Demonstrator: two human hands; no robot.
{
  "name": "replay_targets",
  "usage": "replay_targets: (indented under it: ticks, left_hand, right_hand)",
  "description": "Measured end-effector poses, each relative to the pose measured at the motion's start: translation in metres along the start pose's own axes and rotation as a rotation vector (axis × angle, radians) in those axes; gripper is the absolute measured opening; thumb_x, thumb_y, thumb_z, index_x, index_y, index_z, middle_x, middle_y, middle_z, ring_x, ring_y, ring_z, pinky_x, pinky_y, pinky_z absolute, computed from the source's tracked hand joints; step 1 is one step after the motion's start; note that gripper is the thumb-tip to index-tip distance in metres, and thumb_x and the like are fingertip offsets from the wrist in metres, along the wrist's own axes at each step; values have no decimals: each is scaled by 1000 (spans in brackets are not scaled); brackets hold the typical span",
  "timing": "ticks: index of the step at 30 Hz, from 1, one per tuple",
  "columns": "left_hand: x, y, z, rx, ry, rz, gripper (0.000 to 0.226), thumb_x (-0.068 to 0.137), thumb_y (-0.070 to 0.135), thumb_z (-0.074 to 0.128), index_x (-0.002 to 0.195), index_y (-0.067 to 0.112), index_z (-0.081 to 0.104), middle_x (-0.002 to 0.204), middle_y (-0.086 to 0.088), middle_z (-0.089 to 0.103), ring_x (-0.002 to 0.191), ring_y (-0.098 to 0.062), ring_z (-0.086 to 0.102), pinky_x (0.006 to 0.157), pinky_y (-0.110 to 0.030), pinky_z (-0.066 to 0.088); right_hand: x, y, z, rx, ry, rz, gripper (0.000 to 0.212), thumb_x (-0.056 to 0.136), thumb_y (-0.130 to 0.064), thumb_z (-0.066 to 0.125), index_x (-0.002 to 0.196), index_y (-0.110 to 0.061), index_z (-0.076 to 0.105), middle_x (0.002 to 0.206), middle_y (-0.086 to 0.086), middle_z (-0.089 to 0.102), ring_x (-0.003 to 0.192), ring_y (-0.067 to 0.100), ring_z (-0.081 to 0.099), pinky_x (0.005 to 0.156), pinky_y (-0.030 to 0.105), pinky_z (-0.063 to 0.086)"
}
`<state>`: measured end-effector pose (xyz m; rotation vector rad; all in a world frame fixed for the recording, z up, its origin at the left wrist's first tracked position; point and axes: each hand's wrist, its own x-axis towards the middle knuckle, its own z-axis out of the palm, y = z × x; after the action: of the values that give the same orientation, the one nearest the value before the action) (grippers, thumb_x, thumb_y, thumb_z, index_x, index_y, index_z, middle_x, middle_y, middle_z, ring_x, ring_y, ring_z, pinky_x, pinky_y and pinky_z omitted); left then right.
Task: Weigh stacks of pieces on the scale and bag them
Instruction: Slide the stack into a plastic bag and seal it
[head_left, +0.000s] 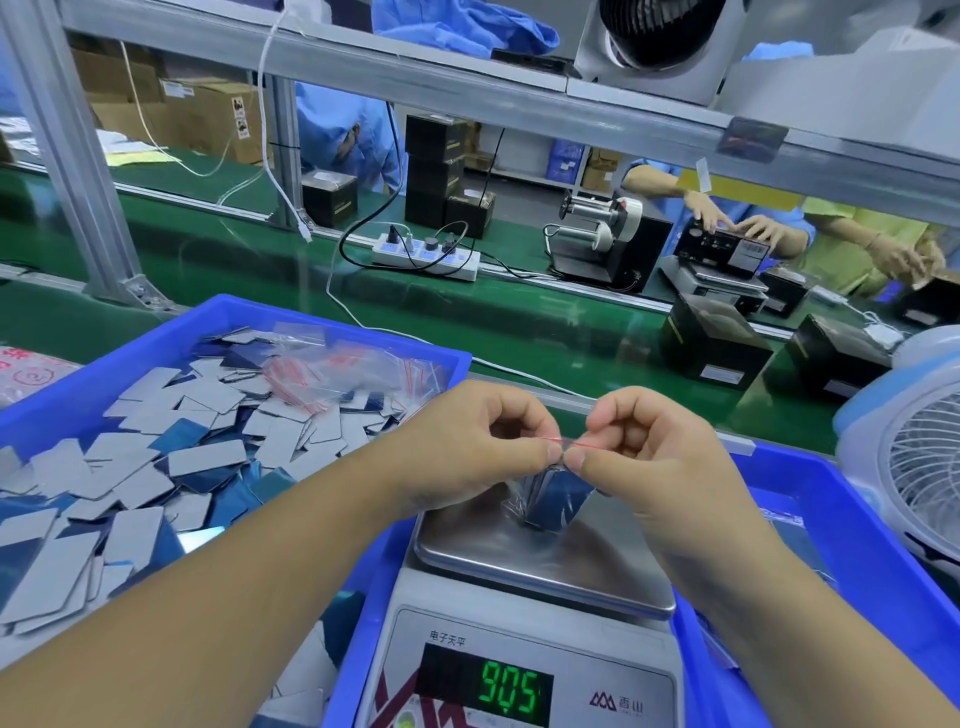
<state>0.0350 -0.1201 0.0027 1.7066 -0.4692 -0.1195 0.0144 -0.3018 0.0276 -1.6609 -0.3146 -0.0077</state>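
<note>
A small clear zip bag (553, 496) with a red seal strip holds a stack of blue-grey pieces and rests on the steel pan of the scale (530, 571). My left hand (467, 447) and my right hand (644, 441) both pinch the bag's top edge at the red strip, thumbs and fingers meeting above the pan. The scale's green display reads 905. A blue tray (93, 379) at the left is filled with several loose grey and blue pieces (156, 467) and a heap of empty clear bags (353, 371).
A second blue tray (852, 525) lies to the right of the scale. A white fan (914, 457) stands at the far right. Beyond runs a green conveyor (467, 312) with a power strip, black boxes and a label dispenser; other workers sit across it.
</note>
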Motion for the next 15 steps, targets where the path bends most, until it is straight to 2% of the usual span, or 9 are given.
replay_targets:
  ticks: [5,10,15]
  left_hand:
    - [1,2,-5,14,-27,23,7,78,23,72,73,28,72,72,3,62,69,-11,53,67,-23,44]
    - [-1,5,-18,43,-51,5,7,75,24,75,71,29,73,78,-3,65,69,-10,54,65,-19,44]
    - [-2,5,-23,74,-55,-24,7,75,25,73,70,30,73,80,-3,65,72,-12,53,68,-22,43]
  right_hand:
    - [0,-3,-3,20,-19,-2,30,73,13,74,80,-10,58,61,0,66,57,9,61,53,14,46]
    - [2,-5,-7,5,-19,-5,32,70,13,77,77,-12,58,61,2,67,57,10,62,54,14,46]
    - [3,-6,-8,1,-27,29,35,63,6,84,71,-20,61,63,5,68,56,10,60,52,16,44]
